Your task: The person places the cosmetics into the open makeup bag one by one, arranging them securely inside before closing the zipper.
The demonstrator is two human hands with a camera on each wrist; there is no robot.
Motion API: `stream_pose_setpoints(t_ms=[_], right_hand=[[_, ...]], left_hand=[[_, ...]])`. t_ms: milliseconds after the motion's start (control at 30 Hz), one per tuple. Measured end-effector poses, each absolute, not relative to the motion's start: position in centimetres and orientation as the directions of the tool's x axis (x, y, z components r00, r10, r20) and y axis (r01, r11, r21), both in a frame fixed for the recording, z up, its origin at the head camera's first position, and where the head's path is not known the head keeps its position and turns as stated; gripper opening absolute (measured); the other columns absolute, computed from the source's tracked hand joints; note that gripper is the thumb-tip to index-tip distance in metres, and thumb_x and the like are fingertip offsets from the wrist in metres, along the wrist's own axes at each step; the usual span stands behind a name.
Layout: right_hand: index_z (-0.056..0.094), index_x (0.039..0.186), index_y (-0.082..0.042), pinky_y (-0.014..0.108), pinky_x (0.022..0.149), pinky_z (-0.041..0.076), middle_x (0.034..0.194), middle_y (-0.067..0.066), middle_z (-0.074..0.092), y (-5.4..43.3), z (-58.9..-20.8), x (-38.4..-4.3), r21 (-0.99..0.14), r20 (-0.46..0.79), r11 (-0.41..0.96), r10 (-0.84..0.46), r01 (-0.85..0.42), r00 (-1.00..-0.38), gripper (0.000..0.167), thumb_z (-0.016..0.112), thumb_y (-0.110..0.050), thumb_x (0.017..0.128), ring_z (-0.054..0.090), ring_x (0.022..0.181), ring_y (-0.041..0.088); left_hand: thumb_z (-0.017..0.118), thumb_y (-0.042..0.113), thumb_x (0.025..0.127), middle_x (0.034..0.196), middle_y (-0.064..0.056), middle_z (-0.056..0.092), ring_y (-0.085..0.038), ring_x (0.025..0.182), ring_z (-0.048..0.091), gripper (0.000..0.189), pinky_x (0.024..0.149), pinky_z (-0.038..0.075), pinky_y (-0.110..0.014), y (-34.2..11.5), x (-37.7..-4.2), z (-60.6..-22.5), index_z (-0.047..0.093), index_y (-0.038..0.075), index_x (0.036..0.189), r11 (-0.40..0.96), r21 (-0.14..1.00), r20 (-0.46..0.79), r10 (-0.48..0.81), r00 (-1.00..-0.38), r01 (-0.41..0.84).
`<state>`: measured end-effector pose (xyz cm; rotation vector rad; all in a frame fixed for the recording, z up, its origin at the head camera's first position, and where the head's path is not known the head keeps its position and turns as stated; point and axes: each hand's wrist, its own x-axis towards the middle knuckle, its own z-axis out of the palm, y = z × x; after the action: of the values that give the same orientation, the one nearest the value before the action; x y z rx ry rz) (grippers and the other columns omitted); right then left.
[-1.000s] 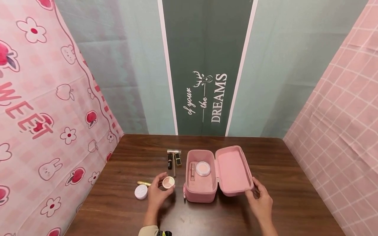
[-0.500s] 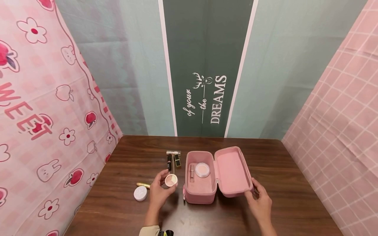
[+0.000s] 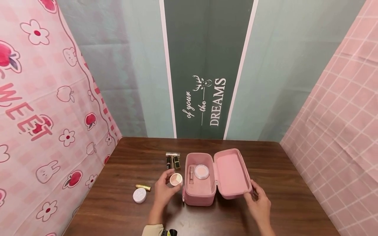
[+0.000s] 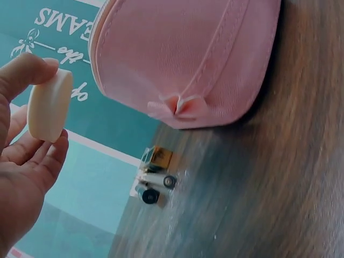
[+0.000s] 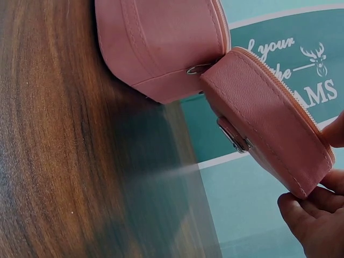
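My left hand (image 3: 163, 191) pinches a small round makeup compact (image 3: 176, 179) between thumb and fingers, its face split into three pale shades. It hovers just left of the pink makeup case (image 3: 200, 200), above the table. From the left wrist view, the compact's cream-coloured side (image 4: 50, 106) shows, with the case's bow-trimmed wall beyond. The case stands with its lid (image 3: 231, 172) swung out to the right. Inside lie a round powder compact (image 3: 201, 171) and a slim clear pink tube (image 3: 191, 174). My right hand (image 3: 260, 202) holds the lid's near right corner.
On the wooden table (image 3: 295, 196), a white round jar (image 3: 139, 195) and a gold tube (image 3: 143, 187) lie to the left. Behind my left hand are a silver tube (image 3: 172, 154), a black tube (image 3: 168, 163) and a black-and-gold lipstick (image 3: 176, 162). Curtains surround the table.
My left hand has carried the round compact to the right and slightly up in view, closer to the case. My right hand keeps holding the lid, which stays swung out.
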<state>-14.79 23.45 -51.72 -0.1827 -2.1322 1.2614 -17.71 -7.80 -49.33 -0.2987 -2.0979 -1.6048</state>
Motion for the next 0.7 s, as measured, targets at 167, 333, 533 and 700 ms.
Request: stream_pose_setpoints(t_ms=[167,333,533,700], right_hand=[[0.061,0.112,0.009,0.004,0.07,0.04,0.108,0.025,0.062,23.4,-51.8,-14.8,-0.822,0.467,0.531,0.425,-0.205,-0.775,0.041,0.063,0.006,0.071,0.048,0.083,-0.02],[0.061,0.113,0.009,0.004,0.07,0.04,0.109,0.025,0.061,23.3,-51.7,-14.9,-0.822,0.47,0.529,0.421,-0.211,-0.776,0.041,0.062,0.007,0.071,0.048,0.084,-0.02],[0.06,0.114,0.009,0.003,0.07,0.039,0.109,0.025,0.061,23.4,-51.7,-14.9,-0.831,0.45,0.522,0.427,-0.192,-0.784,0.042,0.062,0.007,0.072,0.048,0.084,-0.021],[0.06,0.114,0.009,0.003,0.071,0.039,0.109,0.025,0.061,23.4,-51.6,-14.8,-0.834,0.438,0.522,0.426,-0.181,-0.792,0.042,0.062,0.006,0.072,0.047,0.084,-0.02]], left_hand=[[0.079,-0.011,0.058,0.098,-0.02,0.064,-0.035,0.087,0.061,0.054,0.076,0.049,-0.045,-7.5,-19.1,-51.3,0.059,-0.005,0.108,0.291,0.879,0.424,-0.116,-0.898,0.378],[0.082,-0.005,0.059,0.098,-0.015,0.065,-0.027,0.088,0.062,0.051,0.077,0.05,-0.037,-7.5,-19.9,-51.8,0.061,-0.004,0.106,0.334,0.885,0.366,-0.069,-0.928,0.324],[0.079,-0.003,0.06,0.096,-0.014,0.065,-0.026,0.086,0.061,0.048,0.074,0.049,-0.036,-7.5,-20.2,-50.5,0.061,-0.006,0.104,0.403,0.86,0.321,0.047,-0.946,0.312],[0.079,-0.004,0.06,0.097,-0.013,0.064,-0.024,0.084,0.059,0.048,0.071,0.047,-0.035,-7.3,-20.6,-49.8,0.062,-0.002,0.104,0.452,0.834,0.297,0.118,-0.948,0.317]])
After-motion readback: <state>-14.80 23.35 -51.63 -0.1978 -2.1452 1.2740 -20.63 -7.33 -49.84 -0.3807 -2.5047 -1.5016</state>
